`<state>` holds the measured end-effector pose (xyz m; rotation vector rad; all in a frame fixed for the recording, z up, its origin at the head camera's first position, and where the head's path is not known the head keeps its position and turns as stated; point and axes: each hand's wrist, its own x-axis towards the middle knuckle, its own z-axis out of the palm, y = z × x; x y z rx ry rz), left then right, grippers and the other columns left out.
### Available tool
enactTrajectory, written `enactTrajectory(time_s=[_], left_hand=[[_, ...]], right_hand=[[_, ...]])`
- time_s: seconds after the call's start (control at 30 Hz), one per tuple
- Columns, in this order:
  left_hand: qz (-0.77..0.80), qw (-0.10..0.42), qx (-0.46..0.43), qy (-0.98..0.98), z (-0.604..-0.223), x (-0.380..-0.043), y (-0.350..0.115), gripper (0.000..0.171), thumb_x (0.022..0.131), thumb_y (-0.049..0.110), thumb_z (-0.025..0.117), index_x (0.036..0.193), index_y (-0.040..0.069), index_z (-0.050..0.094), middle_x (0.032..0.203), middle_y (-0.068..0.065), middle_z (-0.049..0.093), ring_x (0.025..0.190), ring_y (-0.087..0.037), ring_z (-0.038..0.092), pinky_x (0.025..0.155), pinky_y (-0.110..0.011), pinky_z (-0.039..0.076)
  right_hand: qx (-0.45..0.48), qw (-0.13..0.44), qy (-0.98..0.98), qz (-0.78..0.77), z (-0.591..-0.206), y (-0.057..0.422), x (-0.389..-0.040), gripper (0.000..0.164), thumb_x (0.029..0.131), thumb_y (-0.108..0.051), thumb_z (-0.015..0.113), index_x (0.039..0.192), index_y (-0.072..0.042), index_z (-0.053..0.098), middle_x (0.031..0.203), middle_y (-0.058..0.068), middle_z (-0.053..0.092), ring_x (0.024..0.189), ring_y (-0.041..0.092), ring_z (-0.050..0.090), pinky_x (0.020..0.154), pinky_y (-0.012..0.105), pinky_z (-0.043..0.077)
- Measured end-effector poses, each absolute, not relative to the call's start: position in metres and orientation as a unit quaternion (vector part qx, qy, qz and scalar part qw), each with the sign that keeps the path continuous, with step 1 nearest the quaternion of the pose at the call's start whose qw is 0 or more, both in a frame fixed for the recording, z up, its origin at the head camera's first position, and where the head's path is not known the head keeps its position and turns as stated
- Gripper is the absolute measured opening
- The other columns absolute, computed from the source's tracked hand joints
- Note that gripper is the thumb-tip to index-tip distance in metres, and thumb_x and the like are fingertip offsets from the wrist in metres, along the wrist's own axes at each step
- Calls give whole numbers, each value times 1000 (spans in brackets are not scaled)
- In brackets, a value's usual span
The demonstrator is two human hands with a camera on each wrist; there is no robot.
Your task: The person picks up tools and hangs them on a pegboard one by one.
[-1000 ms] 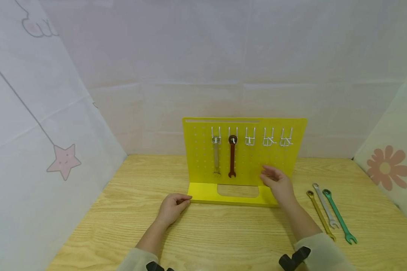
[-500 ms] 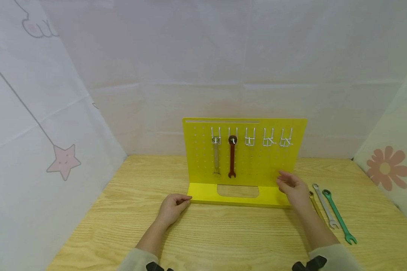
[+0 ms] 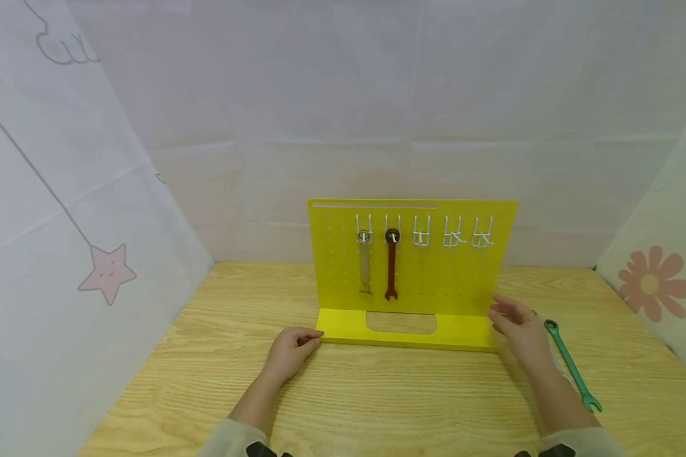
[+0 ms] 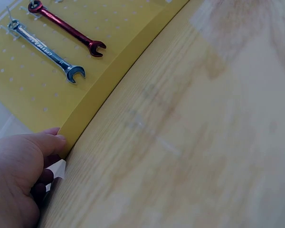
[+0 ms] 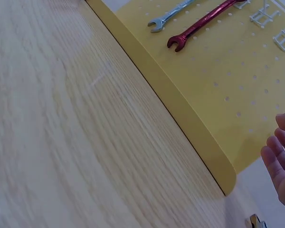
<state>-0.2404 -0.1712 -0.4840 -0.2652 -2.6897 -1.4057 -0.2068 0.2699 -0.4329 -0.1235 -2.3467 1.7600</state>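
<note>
A yellow pegboard stand (image 3: 446, 279) stands upright on the table. My left hand (image 3: 288, 351) holds the front left corner of its base between thumb and fingers. Two wrenches hang from its white hooks: a silver wrench (image 3: 364, 266) at the left and a red wrench (image 3: 391, 266) beside it. My right hand (image 3: 523, 333), holding nothing, is by the board's right edge with its fingers loosely bent. Right of it a green wrench (image 3: 573, 366) lies on the table. A second silver wrench there is mostly hidden behind the right hand and forearm; the gold end of another wrench (image 5: 254, 221) shows in the right wrist view.
Three more white hooks (image 3: 451, 231) on the board's right half carry nothing. The base has an oblong cutout in its middle. Wood-grain tabletop (image 3: 406, 400) lies in front, and pale cloth (image 3: 377, 127) rises behind and at both sides.
My right hand has moved right, from in front of the pegboard to past its right edge, and now covers the gold wrench and most of the loose silver one. The left hand has stayed put.
</note>
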Motion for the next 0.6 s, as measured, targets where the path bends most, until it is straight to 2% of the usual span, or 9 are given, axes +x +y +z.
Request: enactTrajectory(time_s=[0.33,0.47,0.6], left_hand=[[-462,48,-88,-881,-485,-241,-171,15,90,10,69,102,9,77,103,-4,73,85,-11,59,73,-24,48],[-462,50,-86,-881,-485,-241,-172,14,90,10,69,102,9,77,103,-4,73,86,-11,59,74,-24,48],[-461,52,-87,-882,-485,-241,-172,15,90,10,69,102,9,77,104,-4,72,87,-11,59,75,-25,48]], right_hand=[[-72,122,-783,606,-436,297,-193,41,96,-28,64,134,-15,57,99,-30,58,88,-12,58,76,9,51],[-77,130,-767,624,-437,308,-188,29,95,-26,66,124,-27,62,96,-31,60,87,-13,58,74,7,50],[-70,133,-743,652,-437,317,-184,24,94,-20,66,115,-33,64,94,-29,63,86,-11,59,73,9,51]])
